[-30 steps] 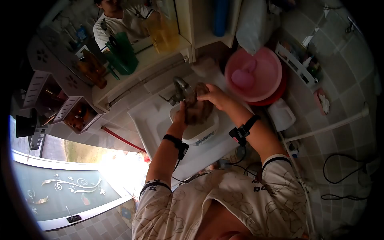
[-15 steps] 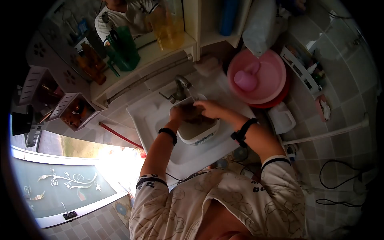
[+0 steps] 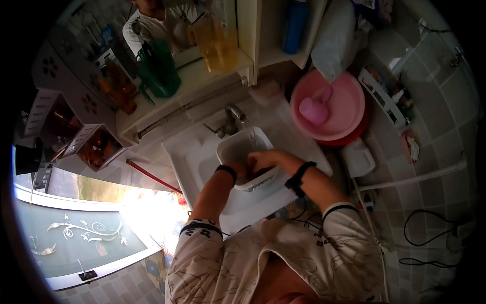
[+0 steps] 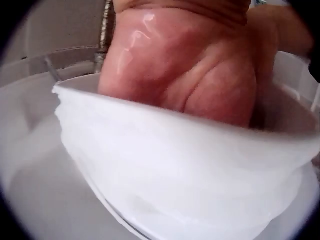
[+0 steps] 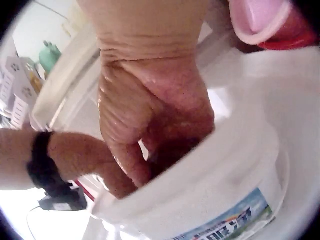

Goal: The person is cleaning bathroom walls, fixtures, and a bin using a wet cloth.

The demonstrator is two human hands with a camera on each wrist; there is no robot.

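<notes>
White plastic tub [image 3: 261, 181] sits in the pale sink basin [image 3: 192, 152] at frame centre. Left hand [image 3: 238, 171] and right hand [image 3: 263, 159] plunge inside, fingers hidden below the rim, so I cannot tell their grip. Washing seems midway, with nothing lifted out.

Tub [image 4: 190, 170]: white plastic, smooth, faint sheen; glossy printed label on side.
Left hand [image 4: 175, 65], right hand [image 5: 150, 115]: skin wet, glistening.
Tap [image 3: 230, 119]: shiny metal.
Sink [image 3: 190, 152]: smooth, glossy white.
Pink basin [image 3: 344, 96]: smooth plastic.
Wall tiles [image 3: 435, 111]: glazed.
</notes>
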